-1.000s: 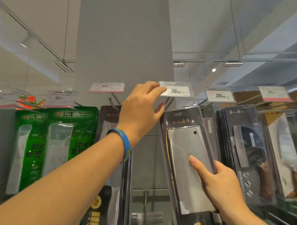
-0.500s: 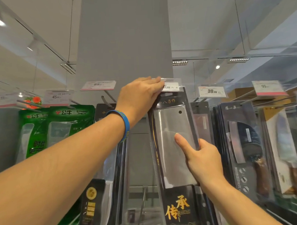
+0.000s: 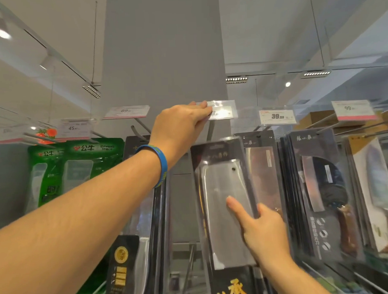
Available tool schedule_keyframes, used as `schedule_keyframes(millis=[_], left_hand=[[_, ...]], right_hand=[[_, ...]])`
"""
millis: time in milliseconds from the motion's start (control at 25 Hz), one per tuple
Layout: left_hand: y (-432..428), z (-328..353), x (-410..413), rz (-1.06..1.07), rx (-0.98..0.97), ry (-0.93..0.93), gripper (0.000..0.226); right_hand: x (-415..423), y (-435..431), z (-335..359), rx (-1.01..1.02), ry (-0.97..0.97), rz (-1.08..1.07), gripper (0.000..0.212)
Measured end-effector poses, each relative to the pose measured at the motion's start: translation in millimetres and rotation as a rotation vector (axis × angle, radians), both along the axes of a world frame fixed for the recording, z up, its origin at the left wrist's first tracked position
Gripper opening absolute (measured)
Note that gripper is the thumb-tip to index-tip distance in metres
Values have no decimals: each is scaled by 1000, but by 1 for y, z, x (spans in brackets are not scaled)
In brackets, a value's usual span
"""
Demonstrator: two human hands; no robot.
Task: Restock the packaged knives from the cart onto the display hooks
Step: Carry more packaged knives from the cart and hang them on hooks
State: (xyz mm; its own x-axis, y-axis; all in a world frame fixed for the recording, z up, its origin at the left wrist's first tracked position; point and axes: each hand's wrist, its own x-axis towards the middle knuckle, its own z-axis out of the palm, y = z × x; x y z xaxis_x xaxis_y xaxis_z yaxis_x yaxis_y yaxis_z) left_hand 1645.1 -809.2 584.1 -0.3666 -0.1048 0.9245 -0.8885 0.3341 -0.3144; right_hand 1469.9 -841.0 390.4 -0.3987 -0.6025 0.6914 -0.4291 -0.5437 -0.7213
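Two bare hands were raised to a wall of display hooks in front of a grey column (image 3: 163,60). The left hand (image 3: 181,125), with a blue wristband (image 3: 161,163) on its wrist, reached to the clear price tag (image 3: 223,112) at the front end of the middle hook (image 3: 210,131). Its fingers lay nearly straight with their tips on the tag's left end. The thumb was hidden, so it could not be told whether the tag was pinched or only touched.

The right hand (image 3: 262,228) gripped the packaged cleaver (image 3: 221,190) by its right edge, with the thumb pressed flat on the clear front and the other fingers behind the pack. The pack stood nearly upright, leaning slightly, with its top just below the price tag and the hook's rod. Whether its hang hole sat on the hook could not be told. The lower, black part of the pack carried gold characters.

Right of the held pack, a further knife pack (image 3: 264,166) hung beneath a tag marked 39.00 (image 3: 276,117). Beyond that hung a dense row of dark knife packs (image 3: 317,186) and a tag marked 99 (image 3: 352,109). To the left hung more black packs (image 3: 124,265), partly covered by the left forearm, under a tag marked 89 (image 3: 127,111). Two green packages (image 3: 79,168) hung farther left, under a tag marked 45 (image 3: 74,128).
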Motion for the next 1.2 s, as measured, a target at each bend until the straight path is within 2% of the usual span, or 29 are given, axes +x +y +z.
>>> schedule_keyframes(millis=[160,360,520,720,800,880,920,960,1000,1120,1200], left_hand=[[-2,-2,2,-15,-13,31,33],[0,-3,-2,8,16,45,34],[-1,-2,0,1,13,43,33],[-3,-4,-1,-35,8,68,33],[-3,-5,-1,-42,6,71,33],[0,-3,0,-37,4,63,33],[1,-2,0,-28,3,52,33],[1,0,1,-18,0,37,33],[2,1,2,-12,-4,19,33],[4,5,4,-54,-19,12,30],[7,9,4,-105,-6,59,28]], right_hand=[[-5,5,32,-135,19,21,89],[-3,9,40,-110,95,-14,84],[-7,11,47,-126,22,-25,80],[14,6,53,35,92,72,85],[27,6,51,26,94,97,75],[28,6,52,16,80,119,103],[23,6,52,-7,82,96,88],[17,7,52,-17,64,71,85],[10,8,53,-6,48,79,87],[-7,-1,51,17,32,57,109],[-9,-4,42,50,47,55,95]])
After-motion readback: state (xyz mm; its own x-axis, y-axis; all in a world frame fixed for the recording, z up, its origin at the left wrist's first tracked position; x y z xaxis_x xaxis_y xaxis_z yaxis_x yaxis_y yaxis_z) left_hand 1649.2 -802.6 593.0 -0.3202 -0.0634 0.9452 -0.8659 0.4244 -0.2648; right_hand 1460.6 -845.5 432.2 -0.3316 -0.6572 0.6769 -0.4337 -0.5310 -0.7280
